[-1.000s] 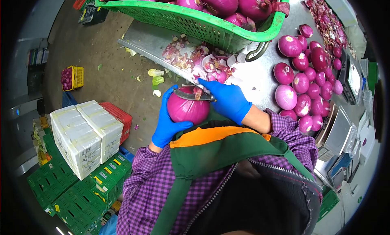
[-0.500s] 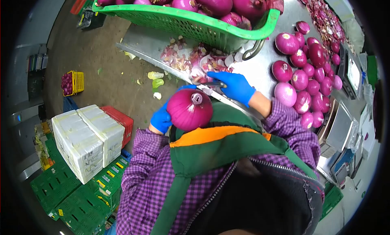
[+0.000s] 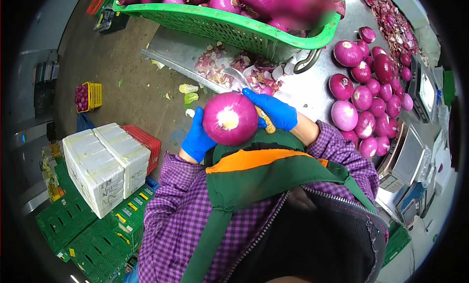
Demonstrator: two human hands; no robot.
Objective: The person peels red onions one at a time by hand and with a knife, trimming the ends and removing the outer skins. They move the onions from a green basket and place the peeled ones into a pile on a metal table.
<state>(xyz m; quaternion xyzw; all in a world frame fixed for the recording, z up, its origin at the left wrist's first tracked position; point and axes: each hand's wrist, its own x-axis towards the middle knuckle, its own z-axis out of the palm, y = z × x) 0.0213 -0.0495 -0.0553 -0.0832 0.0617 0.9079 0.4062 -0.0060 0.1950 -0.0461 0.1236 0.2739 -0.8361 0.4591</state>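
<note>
In my left hand (image 3: 196, 139), gloved in blue, sits a large red onion (image 3: 217, 131), its pale cut-looking end facing up. My right hand (image 3: 277, 111), also gloved, is closed around a knife (image 3: 269, 127) with a light wooden handle. The knife's curved blade points away from me over the onion skins (image 3: 259, 78) on the metal table. My right fingertips are right at the onion's edge. Part of my left fingers is hidden beneath the onion.
A green basket (image 3: 215, 23) full of red onions stands ahead on the metal table (image 3: 178, 48). Several loose onions (image 3: 361, 97) lie to the right, beside a scale (image 3: 427, 95). White foam boxes (image 3: 97, 161) on green crates (image 3: 97, 249) stand at left. A yellow basket (image 3: 95, 96) is on the floor.
The onion has turned in my left hand, from its stem end showing to its pale end showing. The knife has swung so its blade points away. My right hand has come slightly nearer my body.
</note>
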